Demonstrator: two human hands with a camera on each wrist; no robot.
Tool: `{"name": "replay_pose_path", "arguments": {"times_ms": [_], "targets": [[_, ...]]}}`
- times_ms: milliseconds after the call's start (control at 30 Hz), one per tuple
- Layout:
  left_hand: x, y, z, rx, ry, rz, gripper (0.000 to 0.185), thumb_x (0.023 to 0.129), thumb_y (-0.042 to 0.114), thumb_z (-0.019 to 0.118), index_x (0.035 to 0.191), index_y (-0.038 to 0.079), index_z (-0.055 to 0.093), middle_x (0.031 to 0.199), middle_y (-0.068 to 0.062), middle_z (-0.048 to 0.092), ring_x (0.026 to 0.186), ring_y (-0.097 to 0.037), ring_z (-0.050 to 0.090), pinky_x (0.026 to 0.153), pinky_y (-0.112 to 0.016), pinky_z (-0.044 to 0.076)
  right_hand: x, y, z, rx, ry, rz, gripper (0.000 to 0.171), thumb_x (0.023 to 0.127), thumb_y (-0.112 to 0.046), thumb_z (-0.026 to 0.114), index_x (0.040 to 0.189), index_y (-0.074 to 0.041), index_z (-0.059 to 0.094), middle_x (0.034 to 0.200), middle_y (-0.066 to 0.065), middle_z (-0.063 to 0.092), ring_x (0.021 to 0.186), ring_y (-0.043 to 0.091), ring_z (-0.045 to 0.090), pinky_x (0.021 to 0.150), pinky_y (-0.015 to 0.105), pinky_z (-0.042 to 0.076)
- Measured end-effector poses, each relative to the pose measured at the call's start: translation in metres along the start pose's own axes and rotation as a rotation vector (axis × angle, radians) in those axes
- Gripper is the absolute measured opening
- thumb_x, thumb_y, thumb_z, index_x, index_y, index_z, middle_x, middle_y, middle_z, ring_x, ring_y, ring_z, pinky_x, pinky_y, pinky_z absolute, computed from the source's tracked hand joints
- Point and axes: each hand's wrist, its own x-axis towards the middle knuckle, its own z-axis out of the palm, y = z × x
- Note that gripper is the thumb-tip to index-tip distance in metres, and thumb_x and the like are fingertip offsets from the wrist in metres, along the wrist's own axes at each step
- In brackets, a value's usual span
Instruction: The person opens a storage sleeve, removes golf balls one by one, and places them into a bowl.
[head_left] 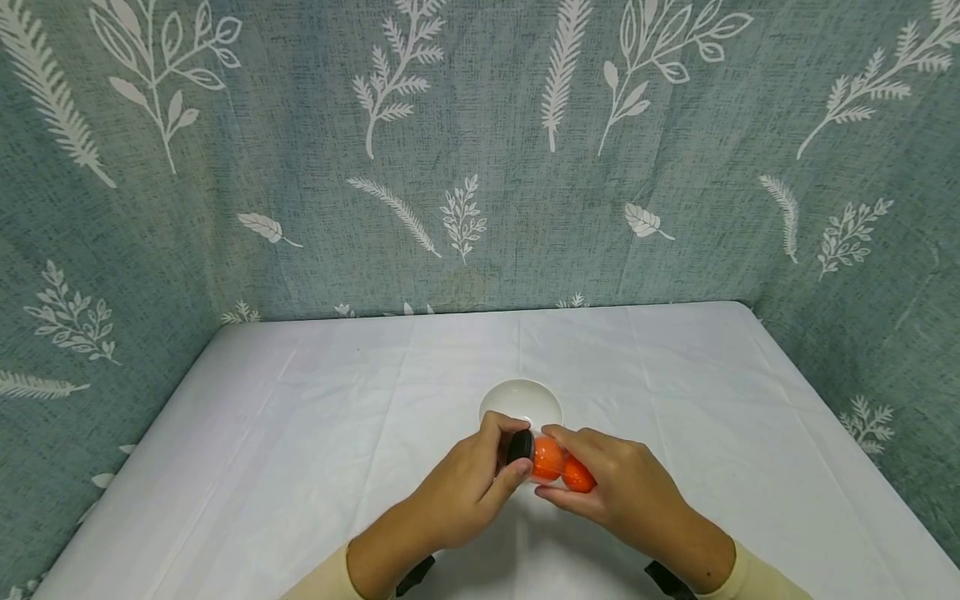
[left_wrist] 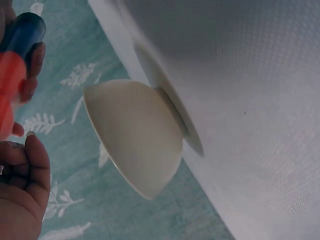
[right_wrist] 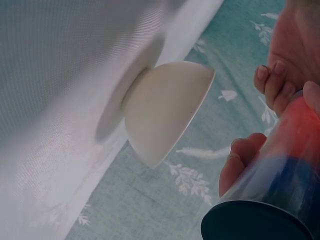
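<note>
Above the table my two hands hold a clear cylindrical container (right_wrist: pixel 295 165) with a black cap and round orange pieces in it. My left hand (head_left: pixel 465 483) grips the black cap (head_left: pixel 520 447) between thumb and fingers. On the other end, my right hand (head_left: pixel 633 483) holds the container around the orange pieces (head_left: pixel 547 458). The right wrist view also shows something blue inside, near the cap. Just beyond the hands a white bowl (head_left: pixel 519 398) stands upright on the table. Its near side is partly hidden by the hands in the head view.
A white cloth (head_left: pixel 300 433) covers the table, with a few crease lines. Behind it and on both sides hangs a grey-green curtain (head_left: pixel 315 192) with white leaf prints. The table's far edge (head_left: pixel 480 313) meets the curtain.
</note>
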Motion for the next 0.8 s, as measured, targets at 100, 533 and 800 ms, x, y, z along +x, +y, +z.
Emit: {"name": "replay_pose_path", "arguments": {"times_ms": [100,533,800], "targets": [[0.0000,0.0015,0.0004,-0.028,0.000,-0.017,0.034,0.107,0.029,0.045,0.134,0.008,0.036,0.103,0.001,0.060,0.087,-0.005,0.054,0.080,-0.021,0.053,0.0001,0.0002,0.0005,-0.018,-0.001,-0.003,0.056,0.083,-0.052,0.077,0.118,-0.010,0.069,0.088,0.000,0.073,0.069,0.005,0.064,0.061,0.017,0.055],[0.0014,0.0071,0.0025,-0.132,0.020,-0.089,0.032,0.108,0.031,0.044,0.132,0.011,0.037,0.098,0.007,0.058,0.083,-0.006,0.055,0.075,-0.020,0.052,-0.0004,0.0021,0.0023,-0.061,0.016,-0.027,0.055,0.082,-0.053,0.077,0.117,-0.011,0.070,0.084,-0.002,0.071,0.065,0.004,0.061,0.058,0.015,0.053],[0.0025,0.0092,0.0033,-0.179,0.018,-0.120,0.029,0.109,0.030,0.042,0.130,0.010,0.038,0.089,0.009,0.054,0.077,-0.005,0.052,0.069,-0.020,0.048,-0.0014,0.0036,0.0042,-0.096,0.017,-0.045,0.056,0.082,-0.053,0.077,0.117,-0.010,0.069,0.084,0.000,0.071,0.065,0.006,0.062,0.057,0.018,0.054]]}}
